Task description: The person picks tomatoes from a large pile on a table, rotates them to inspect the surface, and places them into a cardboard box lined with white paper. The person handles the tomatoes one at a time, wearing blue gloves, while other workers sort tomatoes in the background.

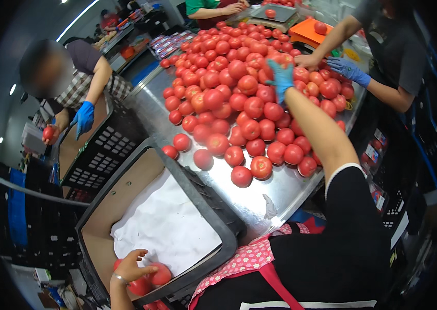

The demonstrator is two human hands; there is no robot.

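My left hand [132,267], bare with a bracelet at the wrist, is inside a black plastic crate [226,236] at lower left. Its fingers are apart, and the thumb rests against a large red tomato [160,274]. More tomatoes lie under and beside this hand, partly hidden by it. White paper [168,223] covers much of the crate's inside, over brown cardboard walls. My right hand [281,79], in a teal glove, reaches onto a big heap of tomatoes [237,100] on a metal table. Its fingertips touch tomatoes; the palm side is hidden.
Across at left, a person with a blue glove [84,119] holds a tomato [48,133] beside another black crate [102,155]. At right, another person's gloved hand [344,69] and bare hand touch the heap. Scales, one with an orange tray [309,33], stand behind. The metal table's edge [292,211] runs near my body.
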